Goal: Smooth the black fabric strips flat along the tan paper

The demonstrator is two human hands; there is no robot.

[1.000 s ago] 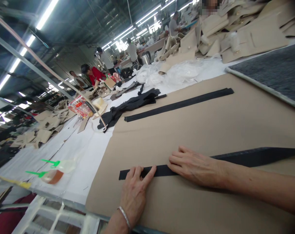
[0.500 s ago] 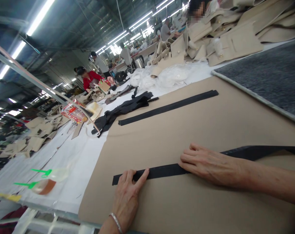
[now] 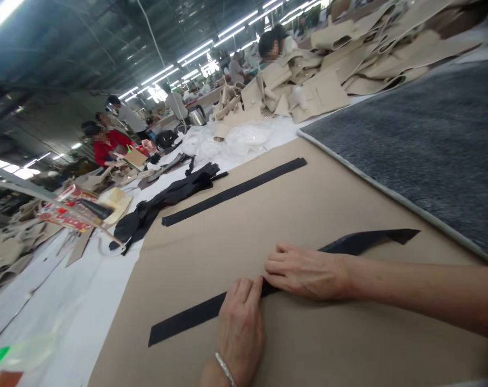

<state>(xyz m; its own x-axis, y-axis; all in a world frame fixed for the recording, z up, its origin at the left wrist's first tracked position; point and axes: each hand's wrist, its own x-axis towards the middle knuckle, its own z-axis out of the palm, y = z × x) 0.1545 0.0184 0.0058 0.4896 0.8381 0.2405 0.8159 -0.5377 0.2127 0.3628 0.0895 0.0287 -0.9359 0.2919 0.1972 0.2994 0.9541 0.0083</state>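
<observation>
Head view, nearer black strip [image 3: 187, 320], beneath both hands [image 3: 241, 325] [image 3: 304, 273]

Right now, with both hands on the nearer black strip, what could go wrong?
1. The nearer black strip looks twisted beyond the right hand, so it could crease or drift crooked on the tan sheet.
2. The left hand sits close to the right one on the strip; the bit between might bunch if they push together.

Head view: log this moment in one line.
left hand: on near black strip | right hand: on same strip, close beside left | far black strip: lying on tan sheet
</observation>
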